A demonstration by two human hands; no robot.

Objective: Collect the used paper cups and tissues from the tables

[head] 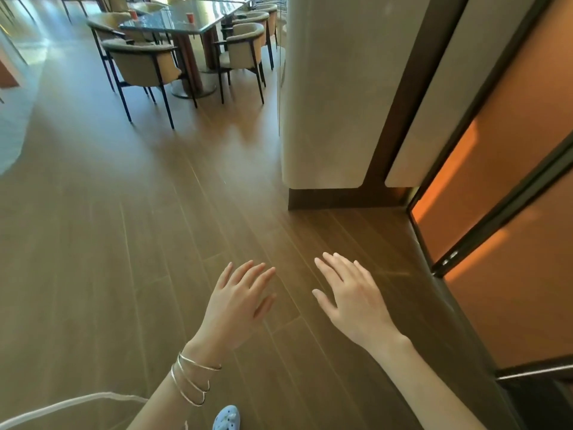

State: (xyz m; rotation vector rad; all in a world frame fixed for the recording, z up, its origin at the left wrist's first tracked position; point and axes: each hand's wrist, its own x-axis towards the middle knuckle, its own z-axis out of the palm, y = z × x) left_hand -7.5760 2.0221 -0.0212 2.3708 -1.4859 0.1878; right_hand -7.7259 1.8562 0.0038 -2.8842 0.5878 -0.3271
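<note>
Far ahead at the top of the view stands a dark glass-topped table with two red paper cups on it, one cup at its left and another cup near its middle. I see no tissues from here. My left hand, with thin bracelets on its wrist, is stretched out low over the wooden floor with straight spread fingers and holds nothing. Beside it, my right hand is equally flat and empty. Both hands are well short of the table.
Beige armchairs with thin black legs ring the table. A cream pillar rises at the right, and orange glass panels in dark frames run along the right edge. Brown plank floor lies between me and the table.
</note>
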